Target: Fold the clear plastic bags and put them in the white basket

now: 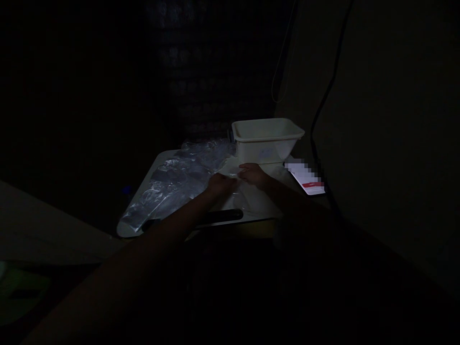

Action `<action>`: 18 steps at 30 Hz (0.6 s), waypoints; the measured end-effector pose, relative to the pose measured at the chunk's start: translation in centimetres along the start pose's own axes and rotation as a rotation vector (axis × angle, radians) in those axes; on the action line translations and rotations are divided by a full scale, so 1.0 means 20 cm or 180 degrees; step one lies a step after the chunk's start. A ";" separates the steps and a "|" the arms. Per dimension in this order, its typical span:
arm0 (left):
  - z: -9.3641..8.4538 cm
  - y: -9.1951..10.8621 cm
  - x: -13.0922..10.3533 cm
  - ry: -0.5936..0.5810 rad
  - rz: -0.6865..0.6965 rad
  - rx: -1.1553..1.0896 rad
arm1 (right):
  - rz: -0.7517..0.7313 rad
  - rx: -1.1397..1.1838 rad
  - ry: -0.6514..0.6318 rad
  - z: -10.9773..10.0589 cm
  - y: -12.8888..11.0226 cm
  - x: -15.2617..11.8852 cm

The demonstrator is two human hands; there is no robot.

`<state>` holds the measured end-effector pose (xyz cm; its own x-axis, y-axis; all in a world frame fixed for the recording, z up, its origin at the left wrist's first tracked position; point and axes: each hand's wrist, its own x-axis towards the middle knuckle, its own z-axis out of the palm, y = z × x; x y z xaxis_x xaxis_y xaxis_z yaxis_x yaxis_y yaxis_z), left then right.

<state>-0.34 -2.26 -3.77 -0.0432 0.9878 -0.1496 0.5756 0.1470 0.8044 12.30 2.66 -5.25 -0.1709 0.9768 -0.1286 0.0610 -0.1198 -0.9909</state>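
Observation:
The scene is very dark. My left hand and my right hand are close together above the small white table. Between and just below them hangs a thin clear plastic bag, faintly shining. My left hand is closed on its edge with thumb and fingers together. My right hand is also closed at the bag, one finger reaching out towards the left; its fingertips are hard to make out. Left of my hands, a loose heap of clear plastic bags covers much of the tabletop.
A white plastic tub stands at the table's back right. In front of it, at the right edge, lies a phone with a lit screen. A dark cable hangs along the right wall. A slot handle is in the table's front edge.

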 end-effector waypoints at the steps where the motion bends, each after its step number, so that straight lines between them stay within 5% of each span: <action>1: 0.00 0.00 -0.01 -0.0140 -0.0002 0.0220 | 0.0089 -0.0007 0.0070 0.01 -0.02 -0.02; 5: 0.03 0.02 -0.04 -0.0518 0.0076 0.1023 | 0.0241 0.0260 0.0031 0.03 -0.10 -0.09; 18: -0.03 0.01 -0.07 -0.0561 0.0383 0.2168 | 0.0408 0.0633 0.0009 -0.02 -0.04 -0.06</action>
<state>-0.69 -3.48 -2.94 0.1524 0.9637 -0.2193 0.9527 -0.0842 0.2919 12.79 1.66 -4.24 -0.1715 0.9519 -0.2540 -0.1129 -0.2751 -0.9548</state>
